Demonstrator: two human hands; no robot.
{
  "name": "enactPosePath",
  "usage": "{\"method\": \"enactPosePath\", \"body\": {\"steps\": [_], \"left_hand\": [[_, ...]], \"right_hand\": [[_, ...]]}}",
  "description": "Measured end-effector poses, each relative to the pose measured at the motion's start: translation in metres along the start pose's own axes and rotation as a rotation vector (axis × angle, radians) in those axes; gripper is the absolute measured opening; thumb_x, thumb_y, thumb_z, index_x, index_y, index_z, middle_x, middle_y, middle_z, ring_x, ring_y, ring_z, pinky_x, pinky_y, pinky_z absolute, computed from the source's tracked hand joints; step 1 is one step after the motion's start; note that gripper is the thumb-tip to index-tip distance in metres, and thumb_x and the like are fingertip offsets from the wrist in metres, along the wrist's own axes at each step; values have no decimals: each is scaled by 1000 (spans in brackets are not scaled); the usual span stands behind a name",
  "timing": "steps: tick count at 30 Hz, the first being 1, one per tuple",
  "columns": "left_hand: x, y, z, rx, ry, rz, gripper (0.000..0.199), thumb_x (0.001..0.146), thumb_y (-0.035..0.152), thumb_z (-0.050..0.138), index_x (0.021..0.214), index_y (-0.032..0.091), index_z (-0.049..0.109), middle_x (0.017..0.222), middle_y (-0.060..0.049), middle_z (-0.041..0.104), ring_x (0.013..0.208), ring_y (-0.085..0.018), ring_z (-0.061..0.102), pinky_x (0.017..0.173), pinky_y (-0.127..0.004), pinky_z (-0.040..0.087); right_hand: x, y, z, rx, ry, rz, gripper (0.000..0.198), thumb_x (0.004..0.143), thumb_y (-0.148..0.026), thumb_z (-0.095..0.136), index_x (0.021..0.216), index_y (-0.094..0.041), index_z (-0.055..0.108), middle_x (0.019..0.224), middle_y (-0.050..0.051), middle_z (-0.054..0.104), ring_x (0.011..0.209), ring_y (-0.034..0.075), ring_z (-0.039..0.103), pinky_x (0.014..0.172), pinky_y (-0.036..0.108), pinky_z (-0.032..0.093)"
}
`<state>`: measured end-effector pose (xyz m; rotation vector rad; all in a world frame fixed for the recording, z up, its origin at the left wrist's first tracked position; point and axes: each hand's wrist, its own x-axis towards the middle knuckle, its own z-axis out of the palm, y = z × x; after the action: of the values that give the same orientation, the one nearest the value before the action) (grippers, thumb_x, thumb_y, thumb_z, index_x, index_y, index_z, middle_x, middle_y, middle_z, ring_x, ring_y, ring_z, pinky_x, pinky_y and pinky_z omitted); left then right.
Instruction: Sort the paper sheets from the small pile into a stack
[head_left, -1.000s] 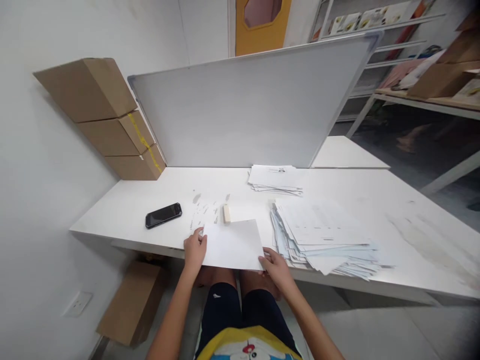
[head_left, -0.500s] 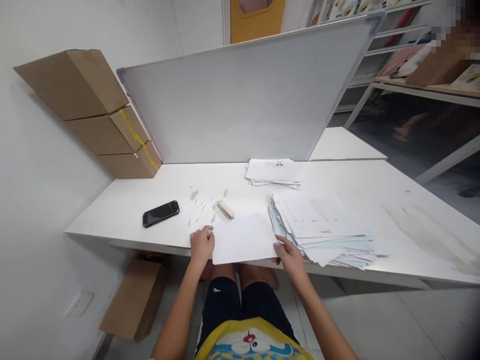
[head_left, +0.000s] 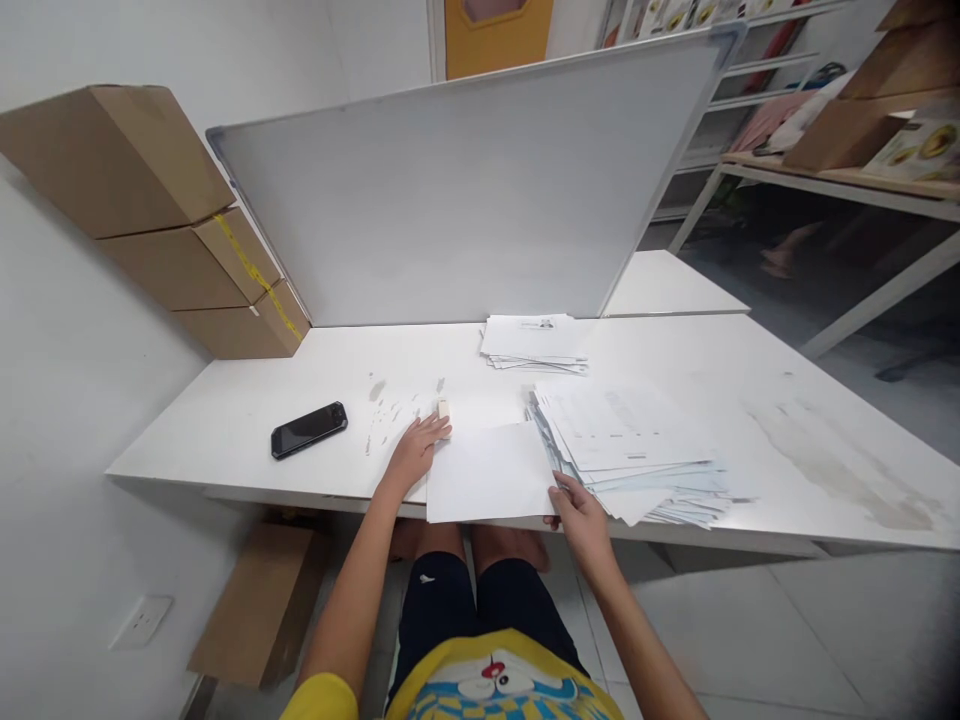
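Observation:
A white sheet of paper (head_left: 489,475), possibly with more sheets under it, lies at the desk's front edge and juts slightly past it. My right hand (head_left: 577,510) pinches its right side, thumb on top. My left hand (head_left: 417,450) is at the sheet's upper left, its fingers laid over a small cream stapler (head_left: 443,407). Only the stapler's far end shows; the fingers hide the rest. Right of the sheet, near my right hand, is a large uneven pile of printed papers (head_left: 626,425). A smaller paper stack (head_left: 532,337) lies farther back.
A black phone (head_left: 309,430) lies on the left of the white desk (head_left: 750,430). A whiteboard (head_left: 465,200) stands along the back edge. Cardboard boxes (head_left: 172,215) are stacked at the left wall, and another box (head_left: 259,600) sits on the floor. Part of another person's leg (head_left: 784,252) shows at the right.
My left hand has left the sheet's left edge and moved up onto the stapler, which has turned slightly. My right hand keeps its pinch on the sheet. The view has shifted a little.

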<state>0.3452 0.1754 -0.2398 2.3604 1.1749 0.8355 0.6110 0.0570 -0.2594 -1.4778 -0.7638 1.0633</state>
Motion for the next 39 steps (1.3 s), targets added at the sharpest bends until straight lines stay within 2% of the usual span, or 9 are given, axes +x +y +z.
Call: {"method": "enactPosePath", "body": {"steps": [7,14,20,24,27,30,33,36,39], "left_hand": [[-10,5,10,277,61,-35,63,74,-8,39,122,26,61,133,1,58,103,-23,55,84,-44,44],[-10,6,6,241,65,-40,62,74,-8,40,119,28,63,130,2,59,99,-21,53,82,-42,41],[-11,0,8,184,108,14,51,79,0,44,115,29,66,125,2,64,100,-21,53,86,-43,40],[-10,2,7,167,144,50,50,80,0,44,116,28,65,126,1,63,101,-21,54,87,-42,42],[-10,2,6,165,146,71,49,79,0,46,116,27,65,124,-1,64,100,-21,54,86,-43,44],[-10,-2,10,160,161,85,49,77,-1,47,115,25,65,123,-1,65,99,-22,55,84,-43,46],[-9,-4,14,126,180,79,48,78,0,47,114,26,65,124,-1,65,100,-21,55,86,-43,47],[-7,0,14,64,180,61,48,78,-1,46,111,26,66,123,-1,65,103,-20,56,89,-43,48],[-6,7,11,37,174,65,49,76,-3,45,110,24,66,120,-1,67,103,-20,57,91,-43,48]], "right_hand": [[-11,-2,1,80,-22,105,56,63,-50,68,105,-15,61,63,-1,61,44,16,53,45,31,46],[-9,12,0,-36,-41,-14,55,71,-54,61,111,-16,64,76,6,67,58,19,59,49,31,49],[54,5,-82,-345,148,-291,54,77,-53,52,119,-20,63,86,4,70,71,21,61,62,34,51],[112,-25,-145,-649,324,-354,50,81,-45,45,121,-21,61,88,8,68,82,25,62,71,36,50],[132,-38,-162,-892,398,-339,46,82,-37,43,120,-20,62,99,14,65,96,29,58,80,42,47],[135,-41,-156,-1068,513,-362,48,81,-35,45,123,-18,59,117,20,56,111,36,49,88,54,41],[142,-45,-136,-1076,547,-526,49,85,-37,42,127,-18,55,126,20,48,120,39,40,94,61,34],[168,-60,-97,-1042,409,-664,49,88,-40,38,130,-20,53,129,18,47,123,38,37,99,60,31],[209,-80,-41,-1067,197,-669,52,90,-46,36,133,-21,49,131,16,48,124,36,37,103,55,31]]}}
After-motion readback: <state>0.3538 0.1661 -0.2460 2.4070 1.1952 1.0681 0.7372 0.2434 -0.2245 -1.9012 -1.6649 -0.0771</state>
